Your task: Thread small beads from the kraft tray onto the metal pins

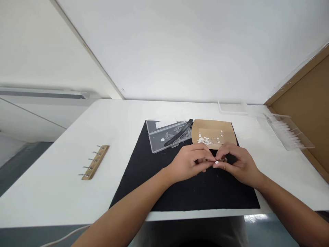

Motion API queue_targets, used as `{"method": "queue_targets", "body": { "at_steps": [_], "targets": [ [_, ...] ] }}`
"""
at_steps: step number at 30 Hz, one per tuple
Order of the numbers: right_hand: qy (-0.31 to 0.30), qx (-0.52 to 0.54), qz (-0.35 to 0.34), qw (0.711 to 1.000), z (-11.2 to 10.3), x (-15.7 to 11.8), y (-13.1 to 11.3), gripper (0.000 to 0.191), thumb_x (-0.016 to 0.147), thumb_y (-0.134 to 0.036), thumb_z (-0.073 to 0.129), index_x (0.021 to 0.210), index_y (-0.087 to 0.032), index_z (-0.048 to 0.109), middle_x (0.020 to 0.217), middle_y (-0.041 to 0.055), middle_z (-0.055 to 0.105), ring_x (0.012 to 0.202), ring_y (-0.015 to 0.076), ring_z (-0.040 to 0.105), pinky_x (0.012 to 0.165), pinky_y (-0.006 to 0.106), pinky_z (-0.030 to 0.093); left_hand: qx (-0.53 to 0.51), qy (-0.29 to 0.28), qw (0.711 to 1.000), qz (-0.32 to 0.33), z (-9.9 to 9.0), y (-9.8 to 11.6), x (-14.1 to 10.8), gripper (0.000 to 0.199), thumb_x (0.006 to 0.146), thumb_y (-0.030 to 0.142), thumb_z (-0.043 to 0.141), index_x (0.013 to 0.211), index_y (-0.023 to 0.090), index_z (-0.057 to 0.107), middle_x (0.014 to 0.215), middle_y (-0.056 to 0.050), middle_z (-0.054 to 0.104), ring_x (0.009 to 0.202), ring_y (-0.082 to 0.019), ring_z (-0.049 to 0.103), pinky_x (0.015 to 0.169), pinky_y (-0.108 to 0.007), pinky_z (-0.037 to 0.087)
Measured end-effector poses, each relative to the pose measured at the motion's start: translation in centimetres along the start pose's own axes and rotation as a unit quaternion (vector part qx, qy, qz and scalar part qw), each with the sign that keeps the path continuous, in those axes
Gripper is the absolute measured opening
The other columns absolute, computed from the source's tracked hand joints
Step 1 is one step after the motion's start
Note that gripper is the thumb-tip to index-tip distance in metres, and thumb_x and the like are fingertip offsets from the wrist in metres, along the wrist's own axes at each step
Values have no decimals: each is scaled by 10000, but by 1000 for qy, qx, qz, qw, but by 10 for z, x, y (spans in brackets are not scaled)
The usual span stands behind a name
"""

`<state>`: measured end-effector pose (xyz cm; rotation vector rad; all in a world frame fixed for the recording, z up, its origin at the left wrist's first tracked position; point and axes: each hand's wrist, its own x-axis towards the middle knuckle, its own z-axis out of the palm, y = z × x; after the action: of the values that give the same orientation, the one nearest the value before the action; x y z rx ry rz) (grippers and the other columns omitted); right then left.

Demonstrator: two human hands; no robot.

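Note:
My left hand (193, 158) and my right hand (234, 161) meet over the black cloth (169, 192), both with thumb and forefinger pinched. At the right fingertips sits a small white piece (216, 162). The left fingertips touch the right ones; what they pinch is too small to name. Something small and brownish (223, 160) shows partly behind the right fingers. Just beyond the hands lies a tan card (210, 124) scattered with small white bits (204, 140). To its left, a clear hinged case (156, 145) holds clear nail tips, with a black curved nail file (179, 133) across it.
A wooden strip with several metal pins (95, 162) lies on the white table (51, 192) at left. At the back right is a clear tray (232, 108). A clear holder with rows of pale tips (285, 132) lies near the brown board (305, 92).

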<state>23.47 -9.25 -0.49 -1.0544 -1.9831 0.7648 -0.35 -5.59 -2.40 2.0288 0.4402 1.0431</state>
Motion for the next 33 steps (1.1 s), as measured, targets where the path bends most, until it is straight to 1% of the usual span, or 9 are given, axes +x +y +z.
{"method": "queue_targets", "body": {
  "at_steps": [4,10,13,18,22,26,29,31,33],
  "targets": [
    [-13,21,-28,999,-2,0,1,166,910,-288,835,1021,-269,712,956,16,711,873,175,661,787,338,537,-25,15,999,-20,1,1,0,123,990,243,724,1039,156,794,1018,-85,714,603,-61,696,571,-165,605],
    [-29,9,24,999,-1,0,-3,151,968,-339,762,1078,-265,691,971,21,711,832,163,654,758,313,549,-39,40,998,-26,1,3,3,110,982,229,733,1020,144,793,1000,-84,725,604,-74,726,557,-158,582],
    [-26,3,31,999,1,0,-3,164,975,-347,755,1112,-273,702,982,14,735,835,156,676,770,295,563,-31,50,998,-28,1,4,3,115,986,227,731,1033,148,798,1005,-83,733,592,-75,735,570,-162,582],
    [-10,2,-37,999,2,0,2,242,979,-278,753,1218,-314,745,973,5,769,851,151,712,764,284,565,-25,60,998,-24,1,5,1,98,973,221,750,984,149,815,873,-46,736,536,-66,715,559,-151,571],
    [-2,13,-71,997,2,0,3,201,978,-235,748,1163,-308,774,877,-4,750,768,138,699,684,269,550,-40,48,997,-41,1,7,1,105,969,230,754,933,155,818,890,-51,761,493,-48,682,462,-119,514],
    [11,-5,-82,997,2,1,1,107,989,-218,726,1072,-272,767,876,10,747,781,147,700,691,280,559,-39,52,997,-44,1,8,1,104,969,233,755,938,150,810,928,-65,792,515,-59,699,503,-140,537],
    [11,-32,-87,996,2,1,1,66,1004,-203,694,1007,-257,732,900,18,750,805,154,703,708,290,563,-11,50,998,-40,1,9,2,93,976,216,737,963,141,791,867,-56,788,511,-63,683,536,-162,541],
    [10,-55,-87,995,1,1,2,80,1019,-194,660,997,-254,708,939,27,757,847,163,713,734,302,571,12,57,998,-28,0,8,2,71,960,189,733,997,141,770,783,-33,751,529,-75,665,526,-169,525],
    [8,-77,-81,994,1,0,2,86,1033,-195,630,1000,-254,684,963,33,762,871,171,718,746,311,574,30,67,997,7,0,8,2,135,930,167,745,1064,153,752,797,-32,724,604,-95,663,507,-165,506]
  ]
}}
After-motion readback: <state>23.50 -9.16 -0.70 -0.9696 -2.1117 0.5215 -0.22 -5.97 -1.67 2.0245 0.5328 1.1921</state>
